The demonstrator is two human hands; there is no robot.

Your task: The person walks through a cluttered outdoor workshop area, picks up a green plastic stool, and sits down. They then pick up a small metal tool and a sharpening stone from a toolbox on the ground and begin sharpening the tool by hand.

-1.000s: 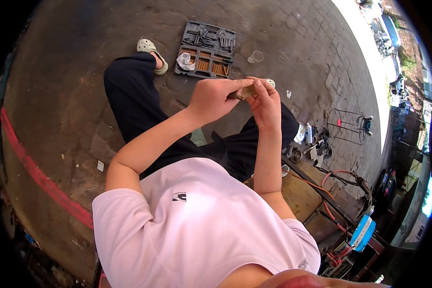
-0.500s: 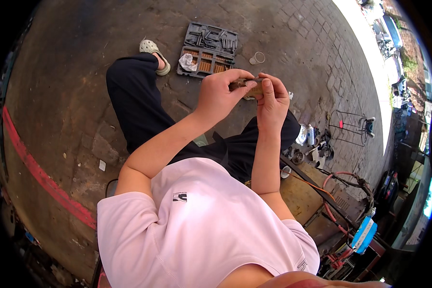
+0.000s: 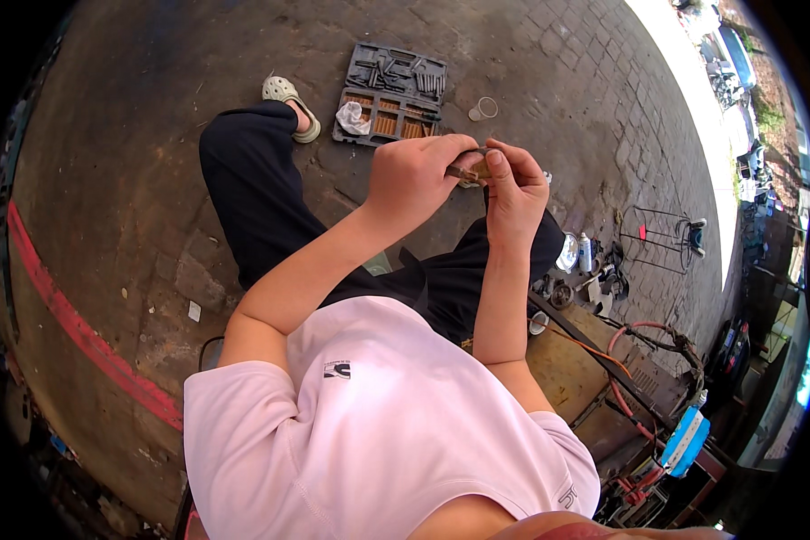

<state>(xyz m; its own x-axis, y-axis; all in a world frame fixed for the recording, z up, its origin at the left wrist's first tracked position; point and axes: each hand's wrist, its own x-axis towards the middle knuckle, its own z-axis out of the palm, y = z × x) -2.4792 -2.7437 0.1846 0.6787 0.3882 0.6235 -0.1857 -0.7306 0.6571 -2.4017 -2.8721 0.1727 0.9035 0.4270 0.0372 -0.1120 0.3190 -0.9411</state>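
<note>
At one o'clock, a small brown part (image 3: pixel 483 168) sat between both hands. The left hand (image 3: pixel 414 175) gripped its left end; the right hand (image 3: pixel 517 187) pinched the other, thumb nearest. Good handling seemed to need light, even fingertip pressure.

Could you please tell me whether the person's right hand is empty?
No, the right hand grips one end of a small brownish piece, and the left hand holds its other end.
</note>
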